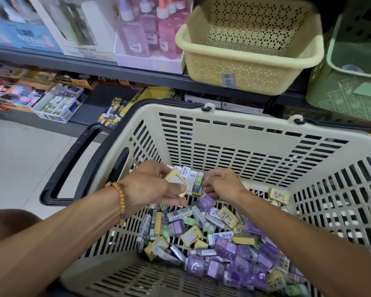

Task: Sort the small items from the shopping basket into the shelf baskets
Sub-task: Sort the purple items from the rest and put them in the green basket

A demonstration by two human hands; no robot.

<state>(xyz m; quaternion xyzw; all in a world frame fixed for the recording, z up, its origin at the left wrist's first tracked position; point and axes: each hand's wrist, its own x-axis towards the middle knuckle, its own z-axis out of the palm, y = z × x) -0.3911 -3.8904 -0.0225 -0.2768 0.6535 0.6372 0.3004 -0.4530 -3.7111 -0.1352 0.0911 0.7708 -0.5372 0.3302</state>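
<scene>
A beige shopping basket fills the middle of the view, and several small packaged erasers in purple, yellow, white and green lie heaped on its floor. Above that heap my left hand holds a row of erasers, a yellow-edged one in front and white ones behind it. My right hand pinches a green and white eraser at the right end of that row. On the shelf above stand a cream shelf basket and a green shelf basket.
The shopping basket's black handle hangs down on the left over the pale floor tiles. Pink and purple bottles and boxes stand on the upper shelf at left. Boxes of stationery sit on the lower shelf.
</scene>
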